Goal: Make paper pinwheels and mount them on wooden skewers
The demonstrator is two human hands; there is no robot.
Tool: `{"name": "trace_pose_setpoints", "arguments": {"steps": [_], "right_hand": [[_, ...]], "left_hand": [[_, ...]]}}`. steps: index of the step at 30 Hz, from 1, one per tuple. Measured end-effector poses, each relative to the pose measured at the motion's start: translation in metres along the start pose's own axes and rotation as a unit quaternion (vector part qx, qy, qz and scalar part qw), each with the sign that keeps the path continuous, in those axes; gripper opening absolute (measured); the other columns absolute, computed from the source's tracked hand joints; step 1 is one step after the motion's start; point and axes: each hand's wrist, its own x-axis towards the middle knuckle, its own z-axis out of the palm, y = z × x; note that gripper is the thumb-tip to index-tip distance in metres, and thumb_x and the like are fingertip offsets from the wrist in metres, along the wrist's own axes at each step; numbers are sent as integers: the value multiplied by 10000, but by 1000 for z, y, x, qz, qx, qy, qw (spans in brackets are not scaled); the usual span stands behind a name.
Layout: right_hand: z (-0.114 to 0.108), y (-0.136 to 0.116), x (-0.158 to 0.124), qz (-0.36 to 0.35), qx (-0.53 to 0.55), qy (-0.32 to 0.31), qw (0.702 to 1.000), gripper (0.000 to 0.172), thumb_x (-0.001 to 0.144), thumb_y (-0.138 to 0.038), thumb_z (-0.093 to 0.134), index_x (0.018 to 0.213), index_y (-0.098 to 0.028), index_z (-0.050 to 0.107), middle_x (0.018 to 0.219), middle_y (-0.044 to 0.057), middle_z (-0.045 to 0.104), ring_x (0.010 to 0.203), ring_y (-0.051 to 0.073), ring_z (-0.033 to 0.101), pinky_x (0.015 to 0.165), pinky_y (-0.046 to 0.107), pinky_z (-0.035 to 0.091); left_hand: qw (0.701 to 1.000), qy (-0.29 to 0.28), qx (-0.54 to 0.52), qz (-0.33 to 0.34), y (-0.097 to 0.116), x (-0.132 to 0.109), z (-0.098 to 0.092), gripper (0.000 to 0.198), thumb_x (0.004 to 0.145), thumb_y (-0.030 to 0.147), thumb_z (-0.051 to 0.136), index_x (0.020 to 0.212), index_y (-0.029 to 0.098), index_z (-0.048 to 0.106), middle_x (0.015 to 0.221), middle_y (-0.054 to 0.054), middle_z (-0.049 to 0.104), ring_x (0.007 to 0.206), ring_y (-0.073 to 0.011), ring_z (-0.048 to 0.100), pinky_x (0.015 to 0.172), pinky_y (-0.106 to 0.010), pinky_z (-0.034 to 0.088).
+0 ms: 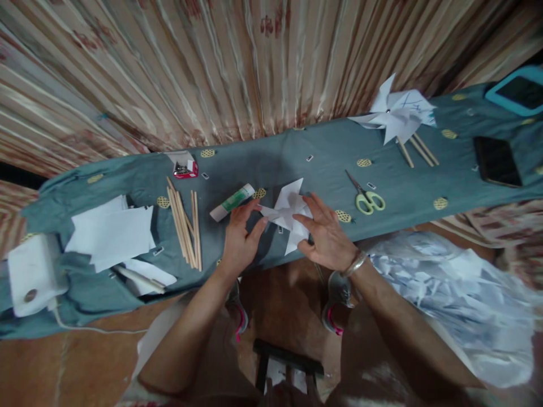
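Observation:
A white paper pinwheel (287,213) lies on the cloth-covered table between my hands. The fingers of my left hand (242,240) pinch its left tip, thumb and forefinger close together. My right hand (324,233) rests on its right side with the fingers spread over the folded blades. Just beyond my left hand is a green and white glue stick (232,202). Several wooden sticks (182,226) lie to the left. Green-handled scissors (368,201) are to the right. Finished pinwheels (399,116) on sticks sit at the back right.
A stack of white paper (116,233) and a white box-shaped device (34,274) with a cable occupy the left. A small red box (185,166) stands behind the sticks. At right are a phone (497,160), a blue-framed device (520,90) and a plastic bag of paper pieces (458,294).

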Motion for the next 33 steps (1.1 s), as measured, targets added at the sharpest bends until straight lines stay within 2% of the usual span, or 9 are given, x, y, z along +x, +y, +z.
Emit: {"name": "trace_pose_setpoints", "arguments": {"steps": [6,10,15,18,21,25,29,33], "right_hand": [[-2,0,-1,-7,-8,-21,1000,639,630,-168,666,1260,-107,580,1523,231,291,1441,396,167,1089,594,251],[-2,2,1,-12,-11,-23,1000,631,625,-149,672,1248,-98,581,1524,231,291,1437,402,175,1087,586,256],[4,8,8,-2,-2,18,1000,433,706,-166,610,1135,-140,661,1485,188,387,1429,368,225,1082,576,269],[7,12,13,15,19,34,999,359,733,-147,562,1066,-172,693,1464,158,431,1425,341,256,1074,579,286],[8,14,16,18,37,39,998,365,720,-106,532,1030,-187,707,1464,128,440,1430,330,249,1077,583,286],[9,16,18,19,54,47,997,364,716,-93,510,995,-195,719,1459,105,450,1429,325,251,1077,586,289],[11,18,20,20,78,59,995,323,752,-125,498,963,-208,728,1433,99,482,1419,324,277,1050,601,318],[12,20,21,19,98,66,993,308,782,-151,499,972,-210,732,1412,105,503,1411,329,295,1040,604,329]], "left_hand": [[984,6,-147,-103,-2,-11,-2,419,783,328,656,1183,216,601,1089,-81,665,1012,-223,613,884,-375,487],[940,-14,-281,-193,-3,-15,2,480,688,334,744,1130,196,618,966,-68,699,910,-214,657,802,-350,522],[878,-44,-391,-274,2,-18,10,527,625,324,802,1089,162,613,876,-72,734,880,-239,692,826,-405,535],[844,-32,-441,-305,8,-20,11,523,632,286,810,1088,154,593,883,-80,743,914,-244,698,893,-436,512],[803,-18,-494,-332,16,-23,12,489,658,235,797,1085,138,580,918,-103,744,946,-245,699,971,-455,465],[754,-31,-545,-366,30,-23,17,349,717,219,746,1021,137,597,975,-113,736,1004,-238,684,1034,-426,410],[738,-57,-555,-379,37,-15,28,219,740,244,721,919,160,628,922,-69,733,967,-199,680,1018,-379,413],[735,-54,-560,-379,37,-6,38,241,713,290,741,895,175,632,885,-44,717,921,-188,672,965,-367,440]]}}
